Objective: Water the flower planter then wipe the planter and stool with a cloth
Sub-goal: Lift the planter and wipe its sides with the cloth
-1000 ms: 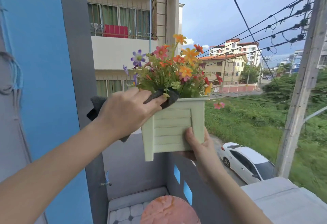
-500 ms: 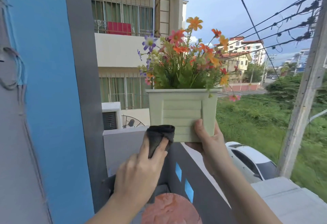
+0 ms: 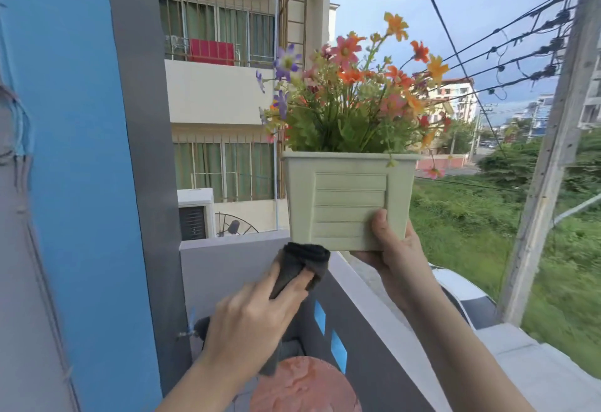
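A pale green square planter (image 3: pixel 341 193) full of orange, pink and purple flowers (image 3: pixel 354 92) is held up in the air at chest height. My right hand (image 3: pixel 388 245) grips its lower right corner from below, thumb on the front face. My left hand (image 3: pixel 253 314) holds a dark grey cloth (image 3: pixel 300 265), bunched at the fingertips just under the planter's lower left corner. Whether the cloth touches the planter is unclear. The round reddish stool top (image 3: pixel 305 385) shows at the bottom, partly behind my left forearm.
A grey balcony wall (image 3: pixel 227 268) with small blue openings (image 3: pixel 338 350) runs below the planter. A blue and grey pillar (image 3: pixel 107 151) stands close on the left. Beyond the wall are a building, a concrete pole (image 3: pixel 553 151), wires, grass and a white car (image 3: pixel 465 301).
My left hand with the cloth came down from the planter's top rim to below its lower left corner. The planter has turned to face me squarely and sits a little higher and further right.
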The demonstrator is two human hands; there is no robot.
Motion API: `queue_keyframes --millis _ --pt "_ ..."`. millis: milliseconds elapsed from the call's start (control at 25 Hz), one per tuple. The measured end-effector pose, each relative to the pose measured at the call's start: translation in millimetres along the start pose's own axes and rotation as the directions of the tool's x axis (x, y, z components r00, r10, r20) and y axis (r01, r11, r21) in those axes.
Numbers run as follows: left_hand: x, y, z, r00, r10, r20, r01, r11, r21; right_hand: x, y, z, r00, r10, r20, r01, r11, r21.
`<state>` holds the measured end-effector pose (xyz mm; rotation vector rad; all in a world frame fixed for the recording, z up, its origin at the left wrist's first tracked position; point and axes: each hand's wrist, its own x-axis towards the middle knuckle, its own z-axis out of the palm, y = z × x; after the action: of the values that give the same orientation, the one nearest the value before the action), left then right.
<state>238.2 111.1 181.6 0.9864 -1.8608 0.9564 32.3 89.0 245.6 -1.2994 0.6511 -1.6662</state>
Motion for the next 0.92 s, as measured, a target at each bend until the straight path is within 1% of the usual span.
queue_keyframes --millis 40,80,120,160,200,240,280,360,440,560,600,640,680,760,800,840,880,920 --pt "1 -10 0 0.999 0.025 -0.039 -0.025 1.000 -0.008 3 -3 -5 1.000 0.020 0.001 -0.020 1.000 0.019" --pt "8 -19 -1 0.994 -0.007 -0.109 0.003 1.000 -0.029 5 -5 -9 0.999 0.038 0.002 -0.039 0.998 0.043" --pt "19 -27 -5 0.977 -0.118 -0.180 0.098 0.989 -0.113 6 -6 -13 0.999 0.054 0.009 -0.054 0.997 0.063" --pt "33 -34 -9 0.932 -0.292 -0.215 0.235 0.938 -0.255 6 -5 -15 0.997 0.074 0.024 -0.076 0.994 0.075" --pt "50 -35 -15 0.867 -0.460 -0.191 0.350 0.836 -0.423 4 -3 -14 0.994 0.100 0.043 -0.103 0.992 0.078" --pt "65 -32 -18 0.819 -0.561 -0.119 0.409 0.717 -0.564 2 -1 -11 0.990 0.128 0.057 -0.132 0.989 0.072" --pt "76 -23 -19 0.812 -0.583 -0.014 0.433 0.619 -0.655 1 2 -8 0.986 0.150 0.067 -0.154 0.986 0.060" --pt "85 -2 -19 0.827 -0.542 0.149 0.462 0.503 -0.731 -5 7 -1 0.980 0.176 0.089 -0.180 0.983 0.033" --pt "83 5 -15 0.819 -0.543 0.184 0.456 0.423 -0.783 -11 7 1 0.977 0.180 0.110 -0.184 0.983 0.022" --pt "86 -13 -11 0.740 -0.641 0.203 0.508 0.335 -0.794 -17 5 -2 0.971 0.188 0.146 -0.197 0.979 0.045" --pt "89 -15 -12 0.719 -0.663 0.206 0.500 0.289 -0.816 -17 5 -2 0.969 0.194 0.152 -0.201 0.979 0.035" --pt "91 -13 -15 0.717 -0.670 0.194 0.474 0.265 -0.840 -17 4 -1 0.968 0.201 0.150 -0.206 0.978 0.019" --pt "91 -7 -19 0.739 -0.653 0.166 0.439 0.281 -0.853 -17 4 0 0.967 0.209 0.146 -0.212 0.977 0.005" --pt "88 8 -29 0.835 -0.548 0.050 0.324 0.416 -0.850 -16 4 2 0.968 0.210 0.135 -0.211 0.977 -0.010" --pt "85 12 -32 0.869 -0.494 -0.015 0.256 0.477 -0.840 -17 4 3 0.969 0.207 0.131 -0.208 0.978 -0.005" --pt "82 11 -30 0.882 -0.468 -0.058 0.219 0.514 -0.829 -18 5 4 0.970 0.204 0.133 -0.207 0.978 0.007" --pt "81 5 -27 0.872 -0.487 -0.051 0.239 0.515 -0.823 -20 5 3 0.969 0.202 0.140 -0.207 0.978 0.024" --pt "80 -3 -24 0.839 -0.543 0.000 0.308 0.476 -0.824 -22 6 3 0.968 0.202 0.147 -0.211 0.976 0.046"
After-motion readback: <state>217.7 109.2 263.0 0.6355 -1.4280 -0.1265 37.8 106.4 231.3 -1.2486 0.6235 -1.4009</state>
